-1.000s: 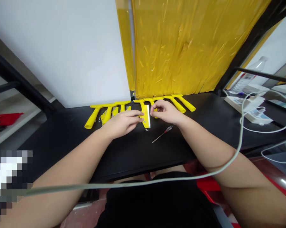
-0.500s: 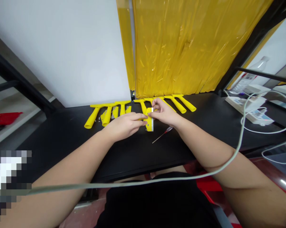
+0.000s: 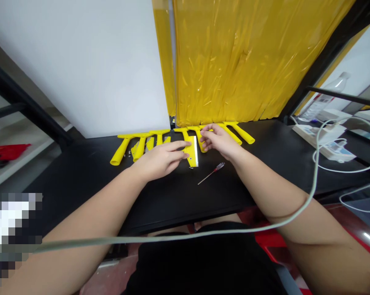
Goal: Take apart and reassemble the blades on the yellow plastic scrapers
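Note:
My left hand [image 3: 164, 159] holds a yellow scraper [image 3: 191, 155] with a silver-white blade strip along its right edge. Its fingertips press on the scraper's face just above the black tabletop. To the right, my right hand [image 3: 220, 141] is raised apart from the blade, fingers curled in towards the thumb. Whether something small sits in that pinch is hidden. A screwdriver [image 3: 218, 167] with a clear reddish handle lies below my right hand, its shaft pointing to the lower left. Close under the scraper's lower end is a small screw [image 3: 191, 167].
Yellow T-shaped handles [image 3: 119, 152] stand in a row along the back, several on each side. Between the left ones lie yellow plates [image 3: 150, 143] and small metal bits [image 3: 129, 154]. White devices [image 3: 335, 149] with cables sit at right. A pale cable [image 3: 203, 233] crosses in front.
My right hand has let go of the scraper's blade edge and moved a little to the right. The screwdriver's handle now shows fully. My left hand stays on the scraper.

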`<state>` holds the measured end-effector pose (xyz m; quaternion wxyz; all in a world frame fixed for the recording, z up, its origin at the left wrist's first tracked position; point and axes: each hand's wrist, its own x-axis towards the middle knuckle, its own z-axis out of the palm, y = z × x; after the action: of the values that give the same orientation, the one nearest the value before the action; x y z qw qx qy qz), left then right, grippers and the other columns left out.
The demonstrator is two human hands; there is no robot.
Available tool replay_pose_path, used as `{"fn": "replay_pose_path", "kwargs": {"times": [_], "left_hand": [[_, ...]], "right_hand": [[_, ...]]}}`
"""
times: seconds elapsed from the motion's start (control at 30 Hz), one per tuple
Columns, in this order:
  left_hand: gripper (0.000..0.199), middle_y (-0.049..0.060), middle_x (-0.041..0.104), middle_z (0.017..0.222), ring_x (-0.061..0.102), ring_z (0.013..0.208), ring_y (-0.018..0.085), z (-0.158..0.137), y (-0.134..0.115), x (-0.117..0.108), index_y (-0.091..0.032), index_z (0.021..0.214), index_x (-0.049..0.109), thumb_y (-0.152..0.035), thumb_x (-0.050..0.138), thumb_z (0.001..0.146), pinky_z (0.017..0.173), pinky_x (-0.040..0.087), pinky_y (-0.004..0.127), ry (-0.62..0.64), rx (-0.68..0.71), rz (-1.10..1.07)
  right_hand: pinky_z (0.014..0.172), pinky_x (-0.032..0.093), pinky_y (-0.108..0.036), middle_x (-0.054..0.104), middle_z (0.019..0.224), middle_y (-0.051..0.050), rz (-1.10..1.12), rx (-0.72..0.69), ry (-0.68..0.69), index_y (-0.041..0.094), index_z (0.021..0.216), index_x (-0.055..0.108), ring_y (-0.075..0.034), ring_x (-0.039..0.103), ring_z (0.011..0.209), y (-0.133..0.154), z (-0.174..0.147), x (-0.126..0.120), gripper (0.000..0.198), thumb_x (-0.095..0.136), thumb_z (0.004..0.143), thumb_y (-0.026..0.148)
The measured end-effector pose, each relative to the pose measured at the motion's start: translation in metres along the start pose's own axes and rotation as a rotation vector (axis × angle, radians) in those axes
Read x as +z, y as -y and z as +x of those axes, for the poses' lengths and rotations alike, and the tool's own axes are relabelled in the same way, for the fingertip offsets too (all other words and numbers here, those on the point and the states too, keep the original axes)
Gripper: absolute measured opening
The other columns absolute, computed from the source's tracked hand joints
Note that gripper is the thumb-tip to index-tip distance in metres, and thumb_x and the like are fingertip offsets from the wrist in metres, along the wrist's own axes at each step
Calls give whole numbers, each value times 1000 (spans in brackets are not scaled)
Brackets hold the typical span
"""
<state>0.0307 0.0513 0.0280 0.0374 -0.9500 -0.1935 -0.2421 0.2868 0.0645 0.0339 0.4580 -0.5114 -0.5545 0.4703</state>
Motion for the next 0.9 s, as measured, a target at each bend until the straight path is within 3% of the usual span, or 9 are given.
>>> {"fn": "replay_pose_path", "kwargs": {"times": [0.07,0.17,0.23,0.3,0.47,0.6,0.7,0.8,0.9], "left_hand": [[25,13,64,151,69,129,28,-1,1,-3,-20,113,77,-15,55,102,107,59,46,-34,-44,-4],[24,14,64,150,67,133,29,-2,5,-9,-18,113,76,-17,55,101,111,56,49,-105,-135,-11],[23,15,64,150,66,135,30,-3,7,-11,-18,114,75,-19,56,100,112,55,50,-150,-195,-38],[22,16,65,149,66,134,30,-4,9,-12,-18,114,74,-20,58,99,113,54,51,-183,-245,-76],[19,19,68,142,68,129,31,-7,16,-1,-17,112,70,-24,61,97,104,58,50,-275,-340,-229],[25,17,68,140,74,95,21,-10,23,10,-19,120,65,-29,63,97,79,62,36,-306,-452,-439],[30,11,72,122,69,78,14,-8,22,10,-22,126,61,-29,65,97,63,57,26,-333,-497,-596],[27,5,70,104,67,73,12,-3,15,6,-23,120,58,-29,67,95,58,55,24,-353,-523,-794],[23,2,65,101,68,73,12,1,7,3,-23,107,53,-27,69,92,57,55,24,-394,-572,-997]], "right_hand": [[59,54,-29,64,75,-1,-199,-21,12,20,91,58,-14,61,61,-2,0,-7,8,66,92,21],[67,55,-29,69,77,-2,-441,-120,286,17,90,71,-14,64,67,-5,-5,-11,6,74,86,20],[73,55,-29,73,84,-3,-533,-188,477,16,98,77,-15,67,77,-7,-10,-7,16,78,83,23],[77,54,-28,75,90,-3,-627,-238,556,17,105,80,-16,69,83,-9,-13,0,25,81,81,24],[74,52,-26,75,89,-4,-756,-318,573,16,101,81,-15,69,78,-12,-16,16,18,76,85,15],[71,49,-25,74,80,-2,-822,-338,562,17,85,77,-14,68,73,-8,-17,16,13,71,84,6],[70,46,-26,73,79,-2,-891,-309,535,18,83,73,-15,66,73,-5,-18,11,12,70,84,6],[69,44,-26,72,80,-2,-939,-304,536,18,85,70,-15,63,72,-5,-17,8,13,69,84,6],[69,44,-27,70,79,-2,-935,-337,552,19,84,69,-15,61,71,-5,-17,5,14,67,83,5]]}}
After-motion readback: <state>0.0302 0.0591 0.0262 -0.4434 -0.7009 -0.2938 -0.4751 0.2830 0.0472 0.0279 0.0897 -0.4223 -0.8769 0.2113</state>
